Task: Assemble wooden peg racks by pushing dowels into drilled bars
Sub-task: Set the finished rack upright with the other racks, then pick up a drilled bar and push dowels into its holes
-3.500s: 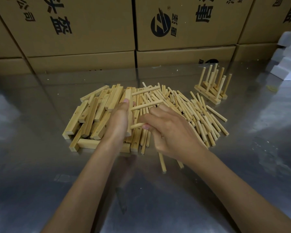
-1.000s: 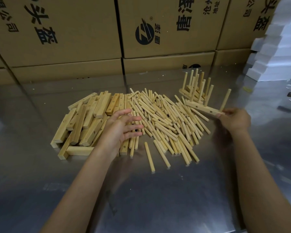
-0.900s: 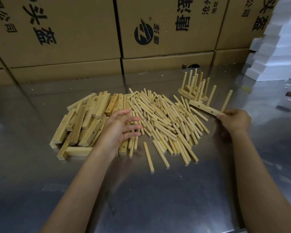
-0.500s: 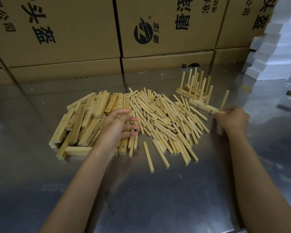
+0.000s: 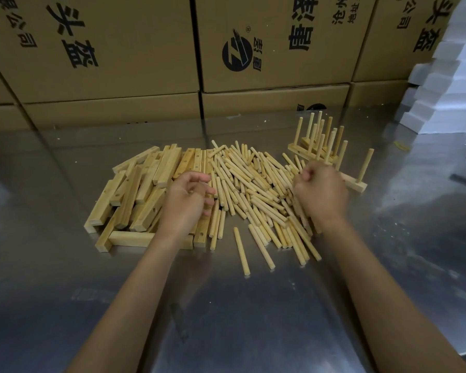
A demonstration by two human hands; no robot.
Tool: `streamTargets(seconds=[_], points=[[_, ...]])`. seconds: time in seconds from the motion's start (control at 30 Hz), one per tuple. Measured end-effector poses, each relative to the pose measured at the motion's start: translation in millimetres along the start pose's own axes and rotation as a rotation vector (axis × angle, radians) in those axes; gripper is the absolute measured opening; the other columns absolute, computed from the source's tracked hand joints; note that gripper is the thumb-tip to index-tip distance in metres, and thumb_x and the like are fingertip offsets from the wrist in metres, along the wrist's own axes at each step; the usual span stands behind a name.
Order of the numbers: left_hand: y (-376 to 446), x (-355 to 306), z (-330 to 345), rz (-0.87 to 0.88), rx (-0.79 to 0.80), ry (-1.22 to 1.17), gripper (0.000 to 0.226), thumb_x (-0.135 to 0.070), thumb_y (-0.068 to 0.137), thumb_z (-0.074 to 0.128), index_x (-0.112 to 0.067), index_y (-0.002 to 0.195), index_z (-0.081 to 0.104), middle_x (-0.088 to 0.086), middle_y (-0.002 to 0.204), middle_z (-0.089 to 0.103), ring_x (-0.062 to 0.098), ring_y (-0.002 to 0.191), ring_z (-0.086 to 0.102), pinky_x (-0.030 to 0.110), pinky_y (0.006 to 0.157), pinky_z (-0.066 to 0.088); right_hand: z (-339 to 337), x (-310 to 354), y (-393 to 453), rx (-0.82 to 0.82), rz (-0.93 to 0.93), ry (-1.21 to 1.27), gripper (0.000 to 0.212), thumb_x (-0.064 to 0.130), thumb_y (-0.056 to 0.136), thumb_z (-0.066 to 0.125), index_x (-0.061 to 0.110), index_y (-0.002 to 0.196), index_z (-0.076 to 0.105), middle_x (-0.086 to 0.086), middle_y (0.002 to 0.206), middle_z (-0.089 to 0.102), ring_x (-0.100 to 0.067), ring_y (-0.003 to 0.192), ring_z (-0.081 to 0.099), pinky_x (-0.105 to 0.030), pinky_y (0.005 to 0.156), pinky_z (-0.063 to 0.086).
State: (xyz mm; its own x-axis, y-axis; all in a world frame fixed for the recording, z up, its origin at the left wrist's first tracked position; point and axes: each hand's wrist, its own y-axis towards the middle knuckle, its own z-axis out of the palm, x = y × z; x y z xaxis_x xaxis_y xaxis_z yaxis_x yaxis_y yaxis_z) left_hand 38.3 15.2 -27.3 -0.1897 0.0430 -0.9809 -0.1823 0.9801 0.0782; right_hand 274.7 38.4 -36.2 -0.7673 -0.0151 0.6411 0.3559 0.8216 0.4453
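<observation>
A heap of drilled wooden bars (image 5: 135,195) lies left of a wide spread of loose dowels (image 5: 253,184) on the steel table (image 5: 226,305). My left hand (image 5: 189,197) hovers where bars and dowels meet, fingers loosely curled and apart, holding nothing. My right hand (image 5: 320,189) sits over the right side of the dowels, curled into a fist, and nothing shows in it. Just right of it a partly pegged bar (image 5: 357,184) rests on the table with upright dowels in it. Behind it stand finished peg racks (image 5: 315,146).
Stacked cardboard boxes (image 5: 119,49) wall off the back of the table. White foam blocks (image 5: 455,90) are piled at the far right. A few stray dowels (image 5: 241,249) lie toward me from the spread. The table's edge runs at the lower right.
My right hand set the partly pegged bar down next to the finished racks, let go and moved left over the dowels, closing into a fist. My left hand lifted slightly and curled its fingers.
</observation>
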Motion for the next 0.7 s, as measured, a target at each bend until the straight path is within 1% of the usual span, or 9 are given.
streamTargets(seconds=[0.07,0.13,0.2,0.27,0.33,0.4,0.53,0.63,0.7], points=[[0.0,2.1,-1.0,0.095,-0.068,0.156,0.021,-0.010,0.101,0.051,-0.025,0.102,0.066,-0.002,0.101,0.070,0.009,0.079,0.065,0.032,0.064,0.057,11.1,15.7,-14.3,0.112,-0.144,0.011,0.029,0.006,0.085,0.058,0.024,0.066,0.046,0.007,0.055,0.048,-0.006,0.050,0.045,-0.021,0.050,0.032],[2.1,3.5,-8.4,0.241,-0.169,0.391,0.020,-0.008,0.098,0.054,-0.023,0.104,0.066,-0.006,0.107,0.067,0.008,0.089,0.062,0.027,0.072,0.050,19.0,27.5,-29.0,0.220,-0.257,0.045,0.034,0.005,0.085,0.058,0.026,0.063,0.042,0.009,0.052,0.044,-0.004,0.045,0.042,-0.016,0.047,0.027],[6.7,7.2,-21.8,0.358,-0.289,0.688,0.021,-0.009,0.095,0.057,-0.017,0.112,0.066,0.001,0.114,0.065,0.019,0.108,0.057,0.033,0.087,0.047,24.4,36.7,-41.6,0.314,-0.351,0.075,0.033,0.006,0.084,0.057,0.025,0.063,0.040,0.009,0.053,0.043,-0.006,0.046,0.042,-0.015,0.047,0.026],[13.0,12.4,-37.1,0.342,-0.397,0.868,0.027,-0.013,0.093,0.060,-0.011,0.120,0.064,0.012,0.120,0.063,0.030,0.118,0.049,0.043,0.095,0.043,28.5,43.2,-50.1,0.373,-0.432,0.086,0.030,0.007,0.083,0.057,0.023,0.064,0.040,0.009,0.057,0.044,-0.007,0.052,0.043,-0.020,0.051,0.029],[18.8,17.6,-48.5,0.273,-0.431,0.957,0.036,-0.022,0.096,0.061,-0.005,0.127,0.063,0.019,0.125,0.060,0.037,0.120,0.045,0.048,0.097,0.039,30.7,46.3,-53.3,0.377,-0.465,0.093,0.028,0.007,0.082,0.056,0.020,0.064,0.040,0.008,0.059,0.045,-0.010,0.055,0.043,-0.022,0.052,0.029],[24.4,23.1,-53.6,0.225,-0.403,1.058,0.042,-0.032,0.098,0.059,-0.003,0.128,0.064,0.022,0.128,0.058,0.038,0.121,0.044,0.050,0.098,0.037,31.8,46.6,-53.6,0.366,-0.466,0.100,0.026,0.007,0.082,0.056,0.019,0.064,0.041,0.007,0.059,0.045,-0.012,0.056,0.044,-0.022,0.051,0.029],[36.0,26.9,-51.6,0.187,-0.387,1.169,0.046,-0.048,0.098,0.056,-0.009,0.115,0.073,0.017,0.122,0.063,0.036,0.118,0.047,0.049,0.095,0.036,33.3,45.4,-53.1,0.339,-0.444,0.108,0.028,0.008,0.083,0.058,0.019,0.064,0.041,0.007,0.059,0.045,-0.012,0.055,0.044,-0.025,0.051,0.032],[40.7,23.8,-47.7,0.161,-0.404,1.195,0.043,-0.047,0.097,0.058,-0.010,0.109,0.075,0.015,0.115,0.066,0.036,0.115,0.050,0.047,0.093,0.037,34.6,44.6,-52.7,0.330,-0.433,0.116,0.029,0.009,0.084,0.058,0.020,0.063,0.041,0.008,0.057,0.045,-0.011,0.053,0.042,-0.026,0.050,0.033],[41.6,21.3,-47.6,0.189,-0.447,1.147,0.036,-0.040,0.095,0.060,-0.008,0.102,0.075,0.014,0.107,0.069,0.035,0.111,0.051,0.047,0.091,0.037,35.5,43.7,-52.2,0.322,-0.418,0.121,0.029,0.010,0.084,0.059,0.019,0.064,0.041,0.008,0.057,0.044,-0.010,0.052,0.040,-0.026,0.049,0.033]])
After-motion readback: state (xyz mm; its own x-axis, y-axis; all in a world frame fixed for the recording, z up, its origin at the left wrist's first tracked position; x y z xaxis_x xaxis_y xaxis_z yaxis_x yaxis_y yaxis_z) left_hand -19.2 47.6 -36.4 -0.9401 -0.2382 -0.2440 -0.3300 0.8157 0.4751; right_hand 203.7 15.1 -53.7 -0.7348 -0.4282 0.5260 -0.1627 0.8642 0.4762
